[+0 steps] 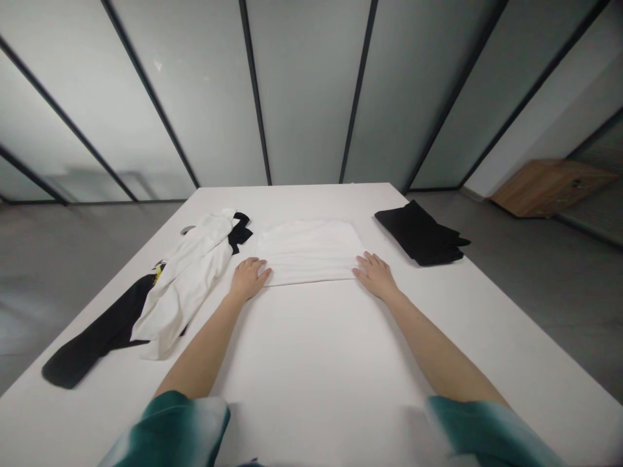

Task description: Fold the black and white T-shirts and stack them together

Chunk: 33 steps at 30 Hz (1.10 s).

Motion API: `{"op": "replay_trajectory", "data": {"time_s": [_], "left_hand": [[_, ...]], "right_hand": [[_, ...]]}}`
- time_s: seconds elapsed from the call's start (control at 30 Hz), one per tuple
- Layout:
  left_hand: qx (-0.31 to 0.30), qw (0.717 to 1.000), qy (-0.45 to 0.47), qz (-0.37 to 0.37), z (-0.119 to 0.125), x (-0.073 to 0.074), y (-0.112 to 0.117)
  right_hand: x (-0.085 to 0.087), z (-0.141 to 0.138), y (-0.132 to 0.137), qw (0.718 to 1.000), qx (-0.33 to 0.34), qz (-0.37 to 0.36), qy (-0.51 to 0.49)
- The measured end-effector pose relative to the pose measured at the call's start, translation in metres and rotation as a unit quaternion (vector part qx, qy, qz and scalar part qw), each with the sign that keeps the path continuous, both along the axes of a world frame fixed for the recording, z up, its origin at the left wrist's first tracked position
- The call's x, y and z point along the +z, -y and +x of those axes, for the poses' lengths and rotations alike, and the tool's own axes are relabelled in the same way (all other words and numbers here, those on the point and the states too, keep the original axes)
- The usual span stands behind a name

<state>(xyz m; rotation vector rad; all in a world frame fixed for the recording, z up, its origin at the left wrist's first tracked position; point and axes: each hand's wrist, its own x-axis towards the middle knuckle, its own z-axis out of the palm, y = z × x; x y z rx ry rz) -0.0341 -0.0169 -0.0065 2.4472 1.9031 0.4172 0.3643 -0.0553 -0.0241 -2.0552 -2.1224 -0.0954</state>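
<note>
Folded white cloth [309, 251] lies flat mid-counter [316, 350]. Left hand [248, 279] and right hand [376, 275] at its near corners, fingers spread, gripping nothing; contact looks light, hard to tell white-on-white. Crumpled white garment [187, 279] left, black garment [418, 233] right.

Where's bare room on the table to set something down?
Bare tabletop lies below the folded white cloth, between the left hand and right hand, and below the black cloth. It's crowded at left: a crumpled white garment overlaps a black garment.
</note>
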Motion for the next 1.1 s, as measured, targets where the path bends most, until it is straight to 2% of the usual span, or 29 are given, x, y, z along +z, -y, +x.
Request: {"op": "replay_trajectory", "data": {"time_s": [0.17,0.3,0.4,0.53,0.63,0.7,0.73,0.77,0.83,0.9,0.97,1.1], "left_hand": [[-0.080,0.995,0.032,0.042,-0.002,0.007,0.005],[-0.153,0.988,0.006,-0.006,0.007,0.006,0.007],[-0.143,0.988,-0.037,-0.052,0.017,0.010,0.014],[-0.122,0.987,-0.093,-0.056,0.040,0.027,0.035],[-0.208,0.967,-0.090,-0.118,0.062,0.042,0.044],[-0.250,0.957,-0.042,-0.144,0.073,0.049,0.037],[-0.240,0.961,-0.016,-0.136,0.077,0.050,0.029],[-0.205,0.972,0.002,-0.113,0.079,0.051,0.018],[-0.090,0.994,0.014,-0.057,0.079,0.049,-0.009],[0.012,0.999,0.008,-0.044,0.078,0.046,-0.036],[0.072,0.995,0.002,-0.074,0.080,0.042,-0.059],[0.122,0.982,0.018,-0.146,0.093,0.036,-0.089]], "right_hand": [[0.006,0.004,0.002,0.993,0.053,0.094,-0.040],[0.009,-0.002,0.006,0.991,0.109,0.054,-0.053],[0.011,-0.008,0.004,0.996,0.083,0.007,-0.035],[0.019,-0.005,-0.016,0.997,0.062,-0.039,-0.007],[0.033,0.001,-0.039,0.996,0.032,-0.077,0.014],[0.043,0.003,-0.049,0.996,-0.019,-0.082,0.020],[0.047,0.004,-0.051,0.996,-0.049,-0.075,0.017],[0.051,0.004,-0.050,0.995,-0.078,-0.063,0.013],[0.055,0.005,-0.043,0.990,-0.130,-0.049,-0.001],[0.055,0.005,-0.030,0.984,-0.162,-0.070,-0.017],[0.052,0.004,-0.017,0.977,-0.179,-0.109,-0.033],[0.046,-0.006,-0.001,0.971,-0.187,-0.137,-0.052]]}}
